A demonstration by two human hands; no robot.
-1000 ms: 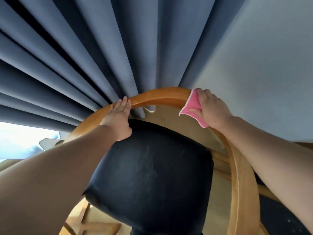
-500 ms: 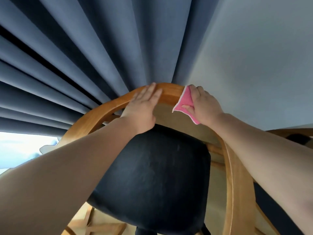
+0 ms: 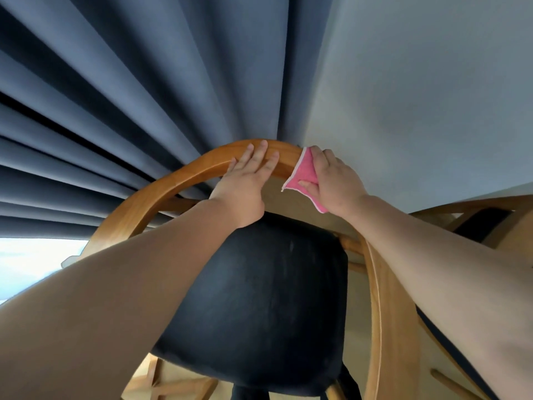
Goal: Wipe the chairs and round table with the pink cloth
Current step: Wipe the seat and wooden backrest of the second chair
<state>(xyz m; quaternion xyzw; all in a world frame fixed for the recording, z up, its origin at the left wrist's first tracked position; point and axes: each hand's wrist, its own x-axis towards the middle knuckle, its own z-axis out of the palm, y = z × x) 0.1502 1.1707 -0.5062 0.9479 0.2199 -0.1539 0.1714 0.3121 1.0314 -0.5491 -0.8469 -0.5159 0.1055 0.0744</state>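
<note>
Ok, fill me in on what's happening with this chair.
A person is wiping a wooden chair. The right hand grips the pink cloth and presses it on the top of the curved back rail. The left hand lies flat on the rail just beside the cloth, fingers straight. The black seat sits below both arms, and a grey curtain hangs behind the chair.

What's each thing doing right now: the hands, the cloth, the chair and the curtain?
left hand: open, fingers flat on the chair rail
right hand: gripping the pink cloth
pink cloth: pressed against the chair rail
curtain: hanging in folds behind the chair
</note>
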